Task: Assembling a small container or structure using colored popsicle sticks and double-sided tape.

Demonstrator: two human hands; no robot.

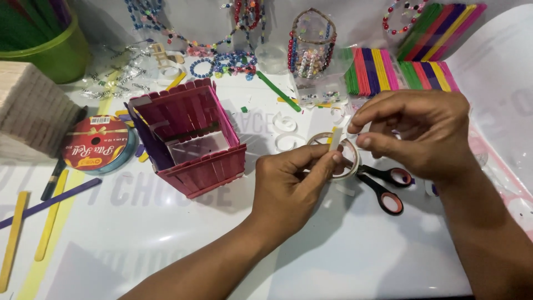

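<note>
Tape step going on here, I'd say; the left hand (288, 186) grips a roll of clear tape (340, 157) by its rim, thumb and fingers pinched around it, held just above the white table (344, 250); the right hand (419, 133) pinches the free strip of tape (336, 135) between thumb and forefinger, drawn up from the roll. So both hands are closed on something, nothing loose.

My guess is the strip needs cutting or tearing off next, which calls for a steady hold on the roll and one hand freed; the black scissors with red-lined handles (386, 186) lie right beside the roll, partly under the right hand.

The pink stick box (191, 139) sits to the left, near the left hand but not touching it; stacks of coloured craft sticks (383, 69) lie behind, well apart.

Hard to tell: how long the strip is, since the fingers cover its top end; the scissor blades are hidden behind the roll; the tape itself is see-through and nearly vanishes against the table.
</note>
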